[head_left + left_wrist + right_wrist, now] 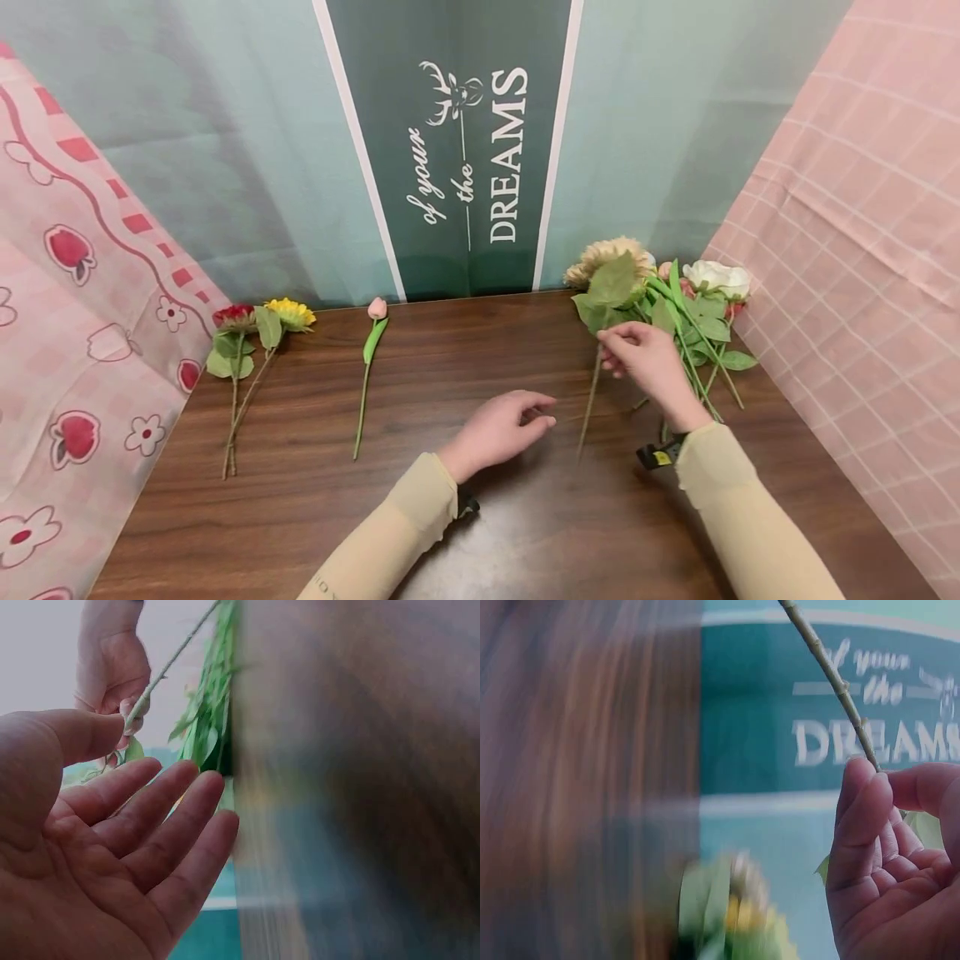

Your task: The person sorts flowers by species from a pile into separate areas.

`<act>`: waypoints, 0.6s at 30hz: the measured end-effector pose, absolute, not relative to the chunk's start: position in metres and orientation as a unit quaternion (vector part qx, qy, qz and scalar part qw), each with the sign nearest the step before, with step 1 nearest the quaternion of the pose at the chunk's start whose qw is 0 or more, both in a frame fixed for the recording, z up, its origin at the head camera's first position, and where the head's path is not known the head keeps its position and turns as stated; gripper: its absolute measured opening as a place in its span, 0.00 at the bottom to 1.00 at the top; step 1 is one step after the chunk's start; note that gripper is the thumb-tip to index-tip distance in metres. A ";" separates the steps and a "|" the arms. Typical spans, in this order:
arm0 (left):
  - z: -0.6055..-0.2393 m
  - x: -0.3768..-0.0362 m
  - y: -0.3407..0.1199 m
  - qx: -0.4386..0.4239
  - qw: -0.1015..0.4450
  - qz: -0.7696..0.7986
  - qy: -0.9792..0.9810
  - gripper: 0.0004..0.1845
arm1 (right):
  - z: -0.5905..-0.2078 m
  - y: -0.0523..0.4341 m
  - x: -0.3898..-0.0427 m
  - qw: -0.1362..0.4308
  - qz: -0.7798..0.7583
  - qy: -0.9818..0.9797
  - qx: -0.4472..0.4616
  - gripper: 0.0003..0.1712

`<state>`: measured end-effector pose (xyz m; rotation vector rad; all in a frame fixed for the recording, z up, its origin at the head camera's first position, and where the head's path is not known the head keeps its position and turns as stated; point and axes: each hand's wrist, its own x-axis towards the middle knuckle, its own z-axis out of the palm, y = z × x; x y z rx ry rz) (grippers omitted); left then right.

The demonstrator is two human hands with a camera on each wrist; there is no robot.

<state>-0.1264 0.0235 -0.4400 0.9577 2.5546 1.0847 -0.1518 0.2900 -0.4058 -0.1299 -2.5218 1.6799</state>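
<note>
Pinching the stem of a beige flower (611, 258) between thumb and fingertips, the right hand (648, 367) has its grip just below the leaves, the bloom at the far end and the bare stem slanting toward the person. Beside it, a cluster with a white flower (716, 279) lies at the back right of the worktop (465, 350). The left hand (498, 429) hovers nearby, fingers relaxed, thumb apart. Further left lies a pink tulip (372, 340), then a red flower (234, 315) and a yellow flower (291, 314), stems crossing.
</note>
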 end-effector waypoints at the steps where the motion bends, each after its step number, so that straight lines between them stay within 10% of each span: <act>1: -0.440 -0.129 0.019 0.312 0.112 0.393 0.858 0.21 | -0.406 0.279 -0.155 0.050 0.559 -0.827 -0.036 0.21; 18: -0.450 -0.148 -0.010 0.198 0.219 0.600 0.744 0.13 | -0.417 0.188 -0.184 0.033 0.603 -0.797 0.020 0.17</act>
